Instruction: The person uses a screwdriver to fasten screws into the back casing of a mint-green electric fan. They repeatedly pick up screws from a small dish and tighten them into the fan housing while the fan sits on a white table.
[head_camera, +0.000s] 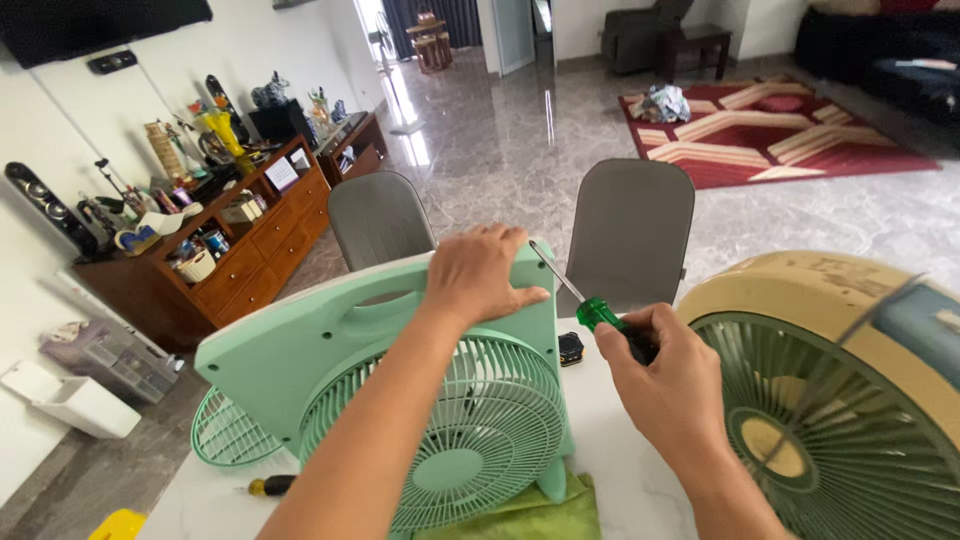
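Mint green all over the box fan (330, 340), grille (470, 430) and loose guard (225, 430) alike. The screwdriver (590, 305) shows a translucent green handle and a silver shaft. Beside it, an older fan (800, 290) in faded cream with a darker green grille (850, 420). White worktop (625, 470), an olive-green cloth (530, 515) on it, plus a yellow-and-black tool (270, 486). Grey chairs (630, 225), and a red rug (770, 125) with cream stripes.

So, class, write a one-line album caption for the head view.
Left hand steadies a mint-green box fan while the right hand holds a green-handled screwdriver at its top corner.
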